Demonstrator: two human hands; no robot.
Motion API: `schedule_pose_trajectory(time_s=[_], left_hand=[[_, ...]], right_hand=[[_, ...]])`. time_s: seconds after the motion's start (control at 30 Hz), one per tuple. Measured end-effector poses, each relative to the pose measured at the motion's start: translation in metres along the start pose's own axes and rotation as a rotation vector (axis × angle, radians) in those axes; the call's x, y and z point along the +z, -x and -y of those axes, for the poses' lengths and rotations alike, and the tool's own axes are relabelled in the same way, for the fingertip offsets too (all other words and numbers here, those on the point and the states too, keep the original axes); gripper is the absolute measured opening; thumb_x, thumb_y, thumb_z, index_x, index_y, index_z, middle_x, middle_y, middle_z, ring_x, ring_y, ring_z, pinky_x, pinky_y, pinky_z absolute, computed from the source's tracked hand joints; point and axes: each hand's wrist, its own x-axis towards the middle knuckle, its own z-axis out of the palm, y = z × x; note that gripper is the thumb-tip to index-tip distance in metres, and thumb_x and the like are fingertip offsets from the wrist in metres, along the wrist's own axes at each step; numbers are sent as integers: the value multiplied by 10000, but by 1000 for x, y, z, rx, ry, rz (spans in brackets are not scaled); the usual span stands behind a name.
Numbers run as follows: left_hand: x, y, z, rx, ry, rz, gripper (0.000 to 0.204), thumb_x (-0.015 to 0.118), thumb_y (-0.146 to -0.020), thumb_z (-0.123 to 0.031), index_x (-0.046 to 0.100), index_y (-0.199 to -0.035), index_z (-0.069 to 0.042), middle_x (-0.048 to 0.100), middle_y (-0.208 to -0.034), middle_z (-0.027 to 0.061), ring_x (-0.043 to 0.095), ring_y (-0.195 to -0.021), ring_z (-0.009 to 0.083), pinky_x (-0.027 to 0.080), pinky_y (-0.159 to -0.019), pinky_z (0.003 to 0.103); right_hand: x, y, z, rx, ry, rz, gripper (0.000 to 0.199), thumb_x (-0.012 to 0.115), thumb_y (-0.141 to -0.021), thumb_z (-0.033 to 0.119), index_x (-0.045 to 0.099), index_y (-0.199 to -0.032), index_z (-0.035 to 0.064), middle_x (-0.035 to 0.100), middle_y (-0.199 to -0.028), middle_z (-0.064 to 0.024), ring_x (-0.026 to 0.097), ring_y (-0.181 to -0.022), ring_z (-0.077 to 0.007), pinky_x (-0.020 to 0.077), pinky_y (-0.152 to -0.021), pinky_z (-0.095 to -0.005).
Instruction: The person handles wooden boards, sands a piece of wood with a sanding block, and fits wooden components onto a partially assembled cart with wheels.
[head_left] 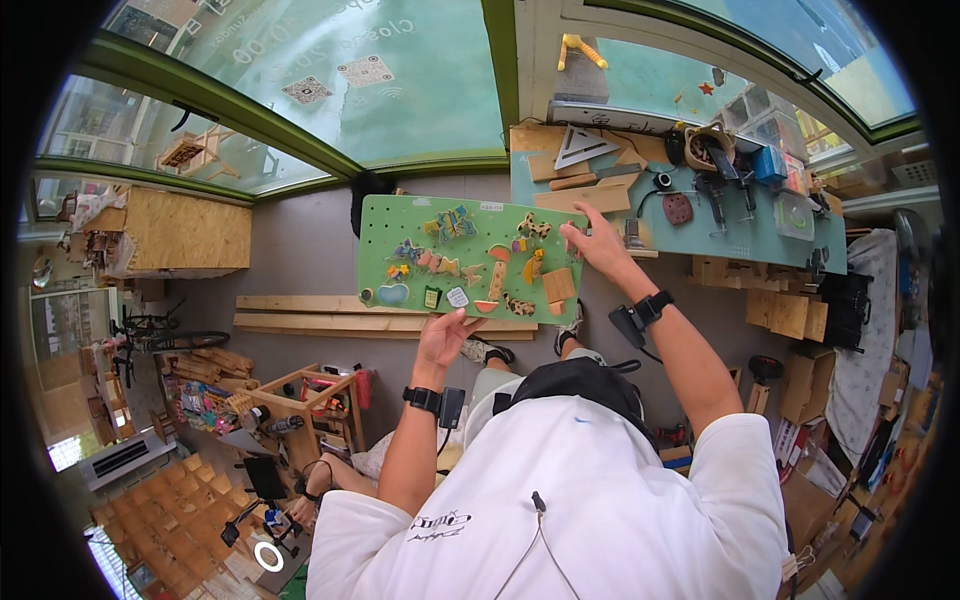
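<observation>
A green pegboard (430,212) with rows of holes is held up in front of me, bearing several small painted figures. Among them are a blue-and-yellow butterfly-like piece (451,224), black-and-white cow-like pieces (535,229), a wooden block (558,285) and a blue heart-shaped piece (392,294). My left hand (442,338) grips the board's near edge from below, with the thumb at the rim and the fingers partly hidden. At the right edge, near the far corner, my right hand (597,246) is closed around the board.
Long timber planks (330,314) lie on the floor to the left. A workbench (800,236) with tools and a white triangle (583,147) stands at far right. Tall green-framed windows (503,80) rise ahead. A wooden frame stand (318,398) and another person's arm (335,472) are at lower left.
</observation>
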Motion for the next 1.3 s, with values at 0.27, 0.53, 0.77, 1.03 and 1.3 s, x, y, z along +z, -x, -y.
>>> schedule_pose_trajectory(time_s=[0.27,0.53,0.77,1.03,1.3], left_hand=[[27,-25,71,-78,42,-37,387,536,-975,-13,495,-1359,23,640,-1295,148,603,-1231,299,428,-1116,600],[73,-45,112,-124,114,-90,262,559,-968,-12,569,-1228,16,694,-1155,132,654,-1128,275,438,-1120,584],[78,-56,111,-104,118,-83,376,540,-962,12,526,-1338,14,647,-1287,145,618,-1216,315,447,-1116,563],[87,-41,108,-97,80,-62,311,563,-958,-2,565,-1268,-9,681,-1210,88,623,-1178,240,390,-1155,597],[115,-50,120,-157,28,-28,245,570,-959,10,599,-1201,-17,699,-1151,77,650,-1100,201,404,-1146,602]], right_hand=[[-53,28,-70,35,-36,-36,631,695,-913,253,456,-1434,-10,646,-914,-93,615,-843,-144,511,-765,-312],[-98,32,-141,104,-371,-74,518,602,-983,201,463,-1409,-59,691,-1043,-123,641,-887,-150,510,-810,-296],[-106,23,-140,13,-394,-94,489,657,-961,207,511,-1356,-43,709,-1075,-141,679,-981,-167,524,-839,-307],[-103,33,-130,177,-451,70,510,683,-958,235,494,-1378,16,677,-1138,-97,654,-991,-185,526,-855,-346],[-129,103,-144,326,-1036,354,560,644,-960,159,410,-1463,80,582,-1338,-67,585,-1174,-186,465,-979,-392]])
